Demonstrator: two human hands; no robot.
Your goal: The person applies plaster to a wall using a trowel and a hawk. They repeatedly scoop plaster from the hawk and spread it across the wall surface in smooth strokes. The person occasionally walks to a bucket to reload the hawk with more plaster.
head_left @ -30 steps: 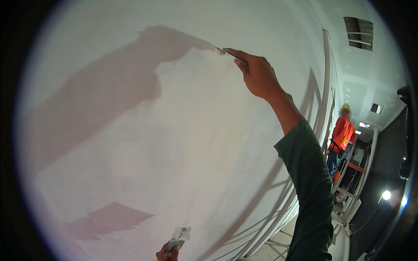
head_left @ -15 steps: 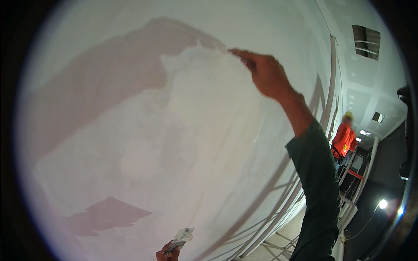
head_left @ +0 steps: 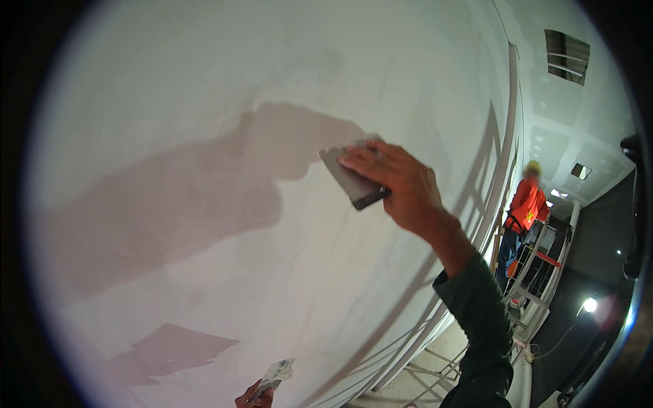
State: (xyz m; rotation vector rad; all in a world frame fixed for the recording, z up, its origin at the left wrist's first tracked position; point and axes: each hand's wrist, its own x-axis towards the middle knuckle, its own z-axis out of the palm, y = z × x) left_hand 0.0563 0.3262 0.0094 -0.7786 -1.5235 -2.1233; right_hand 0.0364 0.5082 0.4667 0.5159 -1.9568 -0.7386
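My right hand (head_left: pixel 408 183) is raised against the white wall (head_left: pixel 354 272), its fingers laid over a flat putty blade (head_left: pixel 348 178). The blade is grey metal with a dark back edge, and its upper edge is at the wall. Low in the view, my left hand (head_left: pixel 255 396) grips a second putty blade (head_left: pixel 277 372), smeared with whitish paste. That blade points up and to the right. Its handle end is hidden by the fingers. The shadow (head_left: pixel 204 183) of my right hand and arm falls across the wall to the left.
A person in an orange vest and yellow hard hat (head_left: pixel 525 211) stands on the right, beside a metal scaffold (head_left: pixel 544 272). A bright work lamp (head_left: pixel 590 304) with a cable is at far right. The ceiling has a square opening (head_left: pixel 567 56). Metal bars (head_left: pixel 435 374) cross the floor below.
My right hand has come down and slightly left along the wall. The face of its blade now shows, where before only fingertips at the wall were visible. My left hand shifted slightly left.
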